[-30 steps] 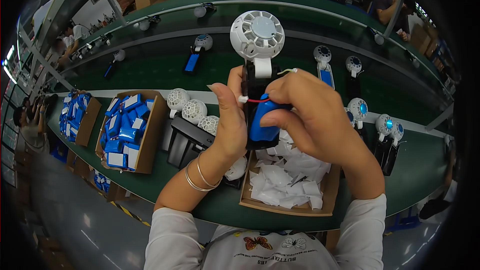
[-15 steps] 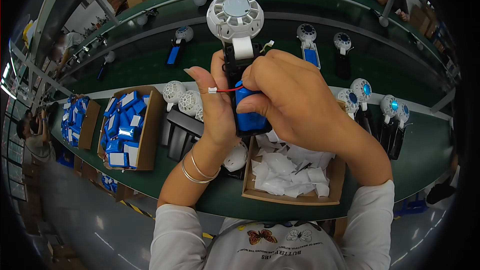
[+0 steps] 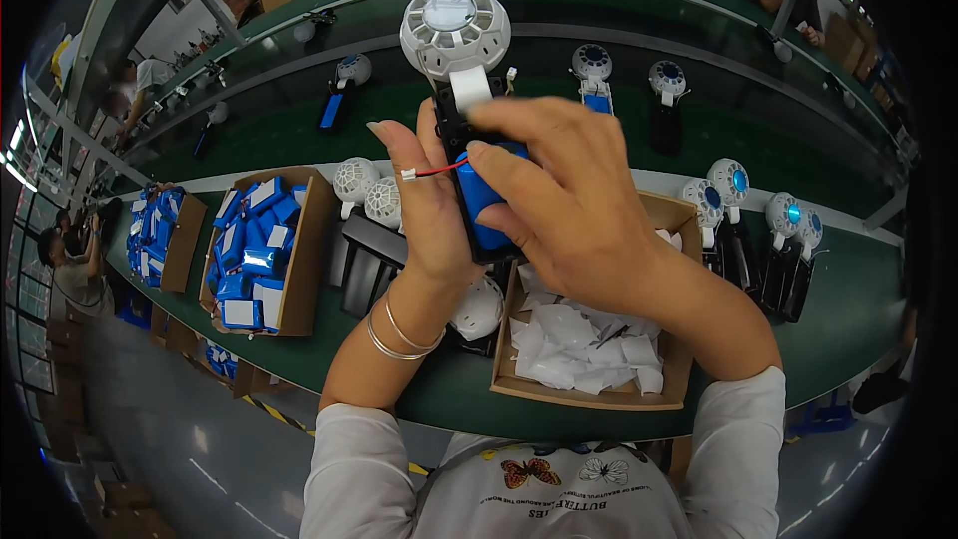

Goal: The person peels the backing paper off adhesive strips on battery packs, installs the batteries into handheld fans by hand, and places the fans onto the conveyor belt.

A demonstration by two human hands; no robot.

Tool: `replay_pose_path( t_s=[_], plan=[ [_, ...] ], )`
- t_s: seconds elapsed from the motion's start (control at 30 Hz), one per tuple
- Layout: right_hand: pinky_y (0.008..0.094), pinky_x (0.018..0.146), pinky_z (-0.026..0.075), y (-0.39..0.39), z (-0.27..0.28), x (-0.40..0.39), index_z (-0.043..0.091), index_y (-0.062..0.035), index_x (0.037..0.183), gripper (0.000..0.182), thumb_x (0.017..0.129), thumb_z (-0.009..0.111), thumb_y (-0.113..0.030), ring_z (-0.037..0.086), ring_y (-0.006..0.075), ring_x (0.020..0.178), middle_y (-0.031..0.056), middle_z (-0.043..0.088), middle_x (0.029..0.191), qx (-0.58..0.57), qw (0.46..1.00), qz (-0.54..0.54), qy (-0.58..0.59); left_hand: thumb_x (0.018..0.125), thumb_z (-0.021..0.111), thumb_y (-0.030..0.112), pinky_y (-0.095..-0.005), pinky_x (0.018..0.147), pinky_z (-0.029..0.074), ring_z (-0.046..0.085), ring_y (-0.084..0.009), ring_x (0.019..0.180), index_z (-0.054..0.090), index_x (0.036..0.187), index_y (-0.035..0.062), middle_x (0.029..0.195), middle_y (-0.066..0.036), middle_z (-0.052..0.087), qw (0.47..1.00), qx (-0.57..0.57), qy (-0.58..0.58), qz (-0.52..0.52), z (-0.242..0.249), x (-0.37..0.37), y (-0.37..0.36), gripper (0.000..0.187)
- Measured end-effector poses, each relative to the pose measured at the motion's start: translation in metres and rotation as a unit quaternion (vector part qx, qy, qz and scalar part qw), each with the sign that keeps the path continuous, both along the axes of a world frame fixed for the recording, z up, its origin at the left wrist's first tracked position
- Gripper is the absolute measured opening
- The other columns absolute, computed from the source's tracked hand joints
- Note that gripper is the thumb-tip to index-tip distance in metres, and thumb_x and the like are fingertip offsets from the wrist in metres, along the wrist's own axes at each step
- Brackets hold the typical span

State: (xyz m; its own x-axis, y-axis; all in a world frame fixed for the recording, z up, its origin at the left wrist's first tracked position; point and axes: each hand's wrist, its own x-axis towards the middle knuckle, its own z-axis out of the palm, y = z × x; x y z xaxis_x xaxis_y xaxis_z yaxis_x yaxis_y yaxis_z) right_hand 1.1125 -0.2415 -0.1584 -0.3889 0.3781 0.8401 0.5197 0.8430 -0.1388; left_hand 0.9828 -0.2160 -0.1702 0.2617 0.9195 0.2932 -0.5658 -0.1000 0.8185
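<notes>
My left hand [image 3: 431, 210] is closed around the black body of a handheld device [image 3: 456, 128], which has a round, white vented head [image 3: 455, 30] at its top end. In the open back of that body lies a blue battery pack [image 3: 483, 208]. Its red and black wires run left to a small white connector beside my left palm. Bent over the device, my right hand [image 3: 589, 200] has its thumb and a finger on the battery pack; its upper fingers are blurred near the neck. A second small white plug sticks up right of the neck. The body's lower end is partly hidden.
Left on the green bench stand cardboard boxes of blue battery packs [image 3: 289, 279]. Below my hands, a carton [image 3: 589, 401] holds white paper scraps. White heads [image 3: 354, 181] and black casings [image 3: 371, 265] lie left; several devices [image 3: 726, 180] stand right. More devices [image 3: 667, 80] lie on the line ahead.
My right hand's upper fingers have lifted and spread up toward the device's neck, uncovering more of the battery's top. The device has shifted slightly left in view.
</notes>
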Motion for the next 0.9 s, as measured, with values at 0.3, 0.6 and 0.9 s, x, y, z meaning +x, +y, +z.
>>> replay_pose_path(
  t_s=[0.3, 0.6, 0.9],
  plan=[
    [0.0384, 0.083, 0.032, 0.000, 0.002, -0.005, 0.059, -0.0094, 0.100, 0.034, 0.068, 0.069, -0.018, 0.039, 0.0302, 0.101, 0.0145, 0.042, 0.111, -0.011, 0.995, -0.093, 0.017, 0.085, 0.009, 0.064, -0.0272, 0.085, 0.041, 0.050, -0.0128, 0.094, 0.038, 0.114, 0.0082, 0.103, -0.005, 0.050, 0.999, 0.031, -0.038, 0.008, 0.000, 0.004, -0.001, 0.069],
    [0.0371, 0.079, 0.031, 0.003, 0.004, -0.007, 0.055, -0.0079, 0.099, 0.036, 0.065, 0.067, -0.010, 0.037, 0.0303, 0.099, 0.0123, 0.043, 0.104, -0.021, 0.998, -0.059, 0.009, 0.080, 0.008, 0.071, -0.0289, 0.083, 0.043, 0.052, -0.0151, 0.095, 0.031, 0.121, 0.0086, 0.108, -0.007, 0.050, 0.997, 0.078, -0.003, 0.022, -0.001, 0.000, -0.003, 0.078],
    [0.0249, 0.078, 0.045, -0.005, 0.034, -0.001, 0.038, 0.0026, 0.114, 0.056, 0.068, 0.070, -0.004, 0.055, 0.0114, 0.086, 0.0123, 0.057, 0.095, -0.451, 0.816, 0.182, 0.313, 0.077, 0.062, 0.046, -0.0333, 0.077, 0.049, 0.054, -0.0212, 0.095, 0.011, 0.131, 0.0143, 0.111, -0.013, 0.045, 0.968, 0.199, -0.018, -0.150, 0.001, -0.006, 0.002, 0.081]
  ],
)
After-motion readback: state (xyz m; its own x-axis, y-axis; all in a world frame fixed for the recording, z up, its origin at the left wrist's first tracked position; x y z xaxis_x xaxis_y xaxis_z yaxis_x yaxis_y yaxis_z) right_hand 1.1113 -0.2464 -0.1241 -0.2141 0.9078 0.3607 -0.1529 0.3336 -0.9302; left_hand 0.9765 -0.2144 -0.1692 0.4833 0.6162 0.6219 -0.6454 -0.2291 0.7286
